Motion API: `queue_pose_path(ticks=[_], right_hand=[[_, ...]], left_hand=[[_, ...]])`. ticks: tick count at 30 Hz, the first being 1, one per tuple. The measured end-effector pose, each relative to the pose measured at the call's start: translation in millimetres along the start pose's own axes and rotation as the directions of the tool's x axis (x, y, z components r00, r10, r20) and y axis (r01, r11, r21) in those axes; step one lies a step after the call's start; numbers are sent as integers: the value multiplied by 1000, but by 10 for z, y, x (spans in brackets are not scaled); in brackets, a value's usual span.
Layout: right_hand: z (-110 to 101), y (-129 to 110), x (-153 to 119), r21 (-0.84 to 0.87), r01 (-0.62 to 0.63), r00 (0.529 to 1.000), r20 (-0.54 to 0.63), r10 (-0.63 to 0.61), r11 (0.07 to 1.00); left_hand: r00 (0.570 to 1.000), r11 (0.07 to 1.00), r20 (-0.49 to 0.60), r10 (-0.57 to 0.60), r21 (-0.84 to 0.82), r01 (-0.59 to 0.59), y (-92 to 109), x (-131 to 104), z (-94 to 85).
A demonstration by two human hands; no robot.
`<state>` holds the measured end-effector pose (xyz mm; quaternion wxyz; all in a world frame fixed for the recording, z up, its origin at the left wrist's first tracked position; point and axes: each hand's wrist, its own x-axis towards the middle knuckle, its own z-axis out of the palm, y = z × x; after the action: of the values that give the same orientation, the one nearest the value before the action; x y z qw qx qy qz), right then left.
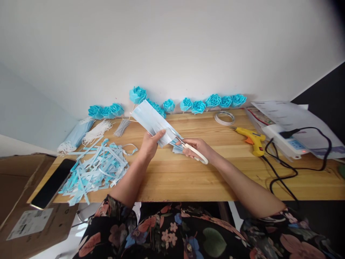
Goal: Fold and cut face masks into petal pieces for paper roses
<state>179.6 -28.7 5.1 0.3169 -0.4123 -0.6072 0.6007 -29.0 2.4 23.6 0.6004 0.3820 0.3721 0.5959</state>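
Observation:
My left hand (151, 144) is closed on a pale blue face-mask sheet (152, 120), its thumb pressed on top near the lower end. The sheet slants from upper left to lower right above the table. In my right hand (198, 145) is a pair of scissors (198, 154) with white handles. Their blades meet the sheet's right end, beside my left thumb. Under the scissors, a few small light blue cut pieces (177, 148) lie on the table. How far the blades are apart is hard to make out.
Blue fabric flowers (198, 107) line the wall. Cut strips (101, 171), a phone (54, 183), white ear loops (97, 132), grey wires (122, 127) and stacked masks (77, 136) are at left. A tape roll (224, 117), yellow glue gun (252, 138), power strip (289, 142) and cables stand right.

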Motion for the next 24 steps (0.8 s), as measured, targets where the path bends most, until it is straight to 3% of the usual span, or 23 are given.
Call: queue_pose_path(ticks=[17, 24], right_hand=[[39, -75, -10, 39, -46, 997, -61, 49, 998], [14, -89, -3, -5, -32, 999, 27, 32, 999]], left_hand=[[1000, 1000, 9, -14, -23, 14, -10, 13, -33], [999, 1000, 53, 3, -8, -2, 36, -11, -4]])
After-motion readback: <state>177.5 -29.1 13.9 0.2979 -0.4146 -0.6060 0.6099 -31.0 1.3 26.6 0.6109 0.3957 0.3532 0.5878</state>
